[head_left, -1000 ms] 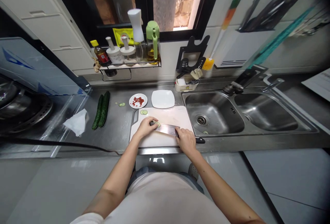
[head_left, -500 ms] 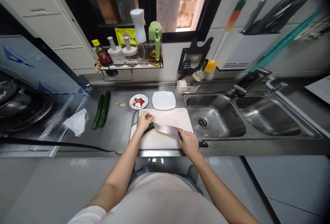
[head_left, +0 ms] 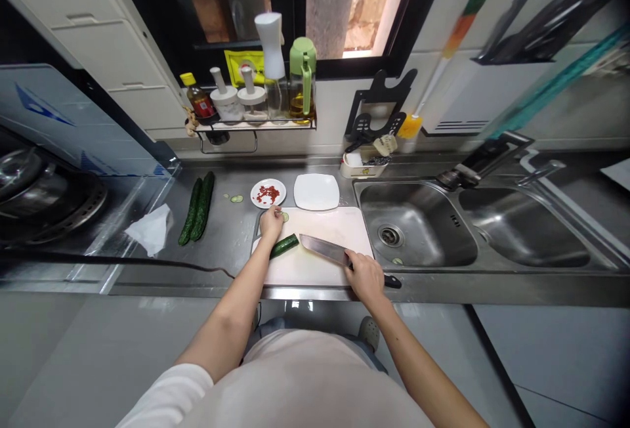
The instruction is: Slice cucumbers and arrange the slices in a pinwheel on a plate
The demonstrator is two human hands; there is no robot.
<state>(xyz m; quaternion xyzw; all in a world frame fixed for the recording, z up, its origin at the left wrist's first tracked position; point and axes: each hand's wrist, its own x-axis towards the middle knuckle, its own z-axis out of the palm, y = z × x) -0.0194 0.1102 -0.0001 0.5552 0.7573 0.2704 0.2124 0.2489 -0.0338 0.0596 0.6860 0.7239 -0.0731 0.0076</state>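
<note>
My left hand (head_left: pixel 272 224) is pinched at the upper left of the white cutting board (head_left: pixel 315 272), with a thin cucumber slice (head_left: pixel 285 216) at its fingertips. A cut piece of cucumber (head_left: pixel 284 245) lies on the board just below that hand, partly behind the wrist. My right hand (head_left: pixel 366 277) is closed round the handle of a kitchen knife (head_left: pixel 325 249). The wide blade points left over the board, its tip a short way from the cucumber's cut end. A black handle (head_left: pixel 392 281) sticks out beyond my right hand; the rest of it is hidden.
Two whole cucumbers (head_left: pixel 197 208) lie left on the counter, near a crumpled white tissue (head_left: pixel 151 230). Behind the board stand a small plate of chopped red bits (head_left: pixel 268 182) and a white square plate (head_left: pixel 316 192). A double sink (head_left: pixel 418 224) is at right.
My left hand has left the cucumber piece and moved up the board with a slice. The knife has drawn slightly right, away from the cucumber. The view has shifted slightly.
</note>
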